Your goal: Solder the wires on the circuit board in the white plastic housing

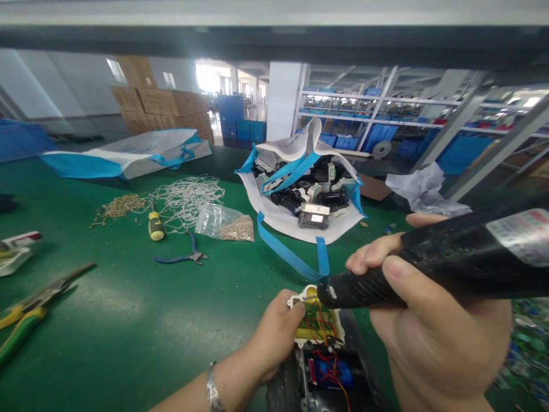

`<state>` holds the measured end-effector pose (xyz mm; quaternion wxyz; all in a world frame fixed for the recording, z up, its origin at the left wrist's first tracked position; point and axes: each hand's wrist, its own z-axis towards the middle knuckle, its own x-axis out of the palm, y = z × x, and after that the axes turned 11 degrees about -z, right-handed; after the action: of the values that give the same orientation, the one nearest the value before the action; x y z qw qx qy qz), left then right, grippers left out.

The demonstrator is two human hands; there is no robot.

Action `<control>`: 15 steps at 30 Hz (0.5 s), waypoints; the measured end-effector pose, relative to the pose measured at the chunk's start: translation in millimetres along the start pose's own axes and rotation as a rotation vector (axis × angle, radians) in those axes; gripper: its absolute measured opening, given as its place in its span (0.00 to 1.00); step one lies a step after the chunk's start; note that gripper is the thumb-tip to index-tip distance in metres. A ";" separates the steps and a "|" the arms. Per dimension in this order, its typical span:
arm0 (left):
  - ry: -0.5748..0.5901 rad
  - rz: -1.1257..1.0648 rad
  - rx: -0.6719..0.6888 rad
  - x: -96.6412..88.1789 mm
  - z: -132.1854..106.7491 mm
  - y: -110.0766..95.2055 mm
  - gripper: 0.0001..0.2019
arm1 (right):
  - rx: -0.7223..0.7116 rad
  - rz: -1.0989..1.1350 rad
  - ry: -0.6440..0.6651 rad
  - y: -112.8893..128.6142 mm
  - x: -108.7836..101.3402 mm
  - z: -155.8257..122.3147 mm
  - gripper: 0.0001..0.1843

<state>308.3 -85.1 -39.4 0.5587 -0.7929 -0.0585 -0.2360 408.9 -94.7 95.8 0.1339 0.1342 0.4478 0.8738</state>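
Note:
My right hand (429, 326) is wrapped round a black electric screwdriver (450, 257) whose tip rests on a small white-framed circuit board (319, 323) with red wires. My left hand (274, 337), with a bracelet at the wrist, pinches the left edge of that board. The board sits over an opened black device (330, 377) showing a blue part and red wires inside.
A white and blue bag (309, 189) full of black devices lies ahead on the green table (128, 320). To the left are a clear bag of screws (227, 223), blue cutters (184, 254), a yellow screwdriver (155, 226), white cords (189, 197), green pliers (30, 312). Shelving stands behind.

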 end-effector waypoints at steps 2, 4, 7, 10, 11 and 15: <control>-0.002 0.003 0.003 -0.3 -0.9 -1.0 0.08 | -0.010 -0.015 -0.003 0.5 -0.6 -1.2 0.18; -0.005 0.010 0.003 -0.4 -2.2 -2.4 0.08 | -0.015 -0.022 0.001 0.7 -0.7 -1.9 0.18; -0.011 0.028 0.005 -0.3 -3.6 -3.9 0.08 | 0.003 -0.034 0.012 0.5 -0.9 -2.3 0.19; -0.007 0.055 0.021 0.2 -3.3 -4.0 0.07 | 0.010 -0.055 0.005 0.2 -1.8 -2.2 0.19; -0.005 0.068 0.028 0.5 -2.9 -3.9 0.07 | 0.008 -0.059 0.001 0.2 -2.0 -2.1 0.19; -0.014 0.136 0.050 2.8 -1.8 -4.5 0.06 | -0.019 -0.060 0.005 0.3 -1.4 -1.9 0.18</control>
<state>308.6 -85.5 -33.9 0.5925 -0.7826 -0.0140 -0.1905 409.5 -96.7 94.8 0.1601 0.1171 0.4438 0.8739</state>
